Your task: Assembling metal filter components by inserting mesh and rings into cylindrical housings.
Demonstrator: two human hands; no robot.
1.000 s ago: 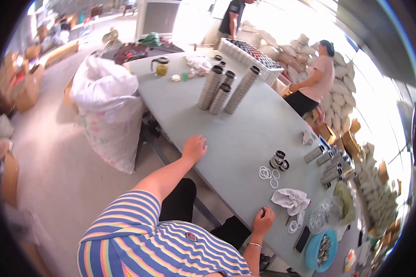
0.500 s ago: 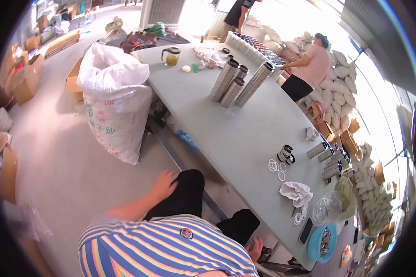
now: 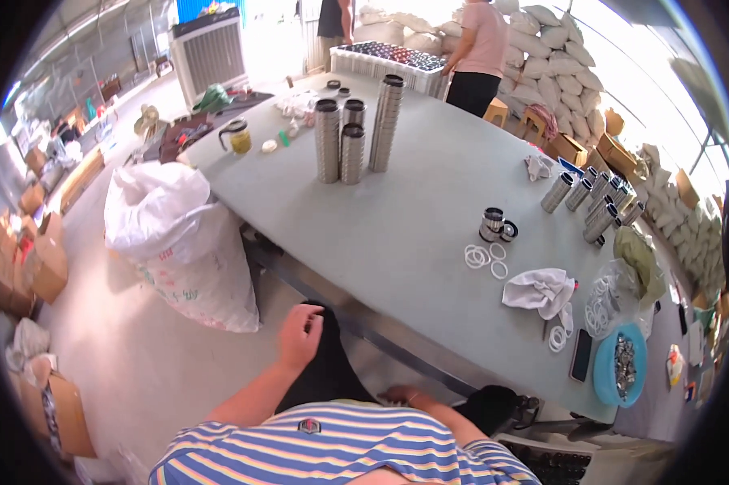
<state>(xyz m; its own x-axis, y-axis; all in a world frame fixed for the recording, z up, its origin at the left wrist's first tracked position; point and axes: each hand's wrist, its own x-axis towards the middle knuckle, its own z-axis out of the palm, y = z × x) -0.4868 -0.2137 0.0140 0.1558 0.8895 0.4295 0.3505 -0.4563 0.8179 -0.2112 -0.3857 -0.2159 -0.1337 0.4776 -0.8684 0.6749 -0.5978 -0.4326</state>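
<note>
While the left hand point(image 3: 301, 333) is hanging loose and empty, the right hand point(image 3: 399, 394) is showing no readable grip; metal stacks point(image 3: 351, 153) are standing on the table point(image 3: 413, 202), presumably handling rigid and heavy, best held mid-barrel.

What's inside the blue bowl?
The blue bowl holds a heap of small, shiny, silvery pieces. The top ones cover whatever is underneath, so the bottom can't be seen.
</note>
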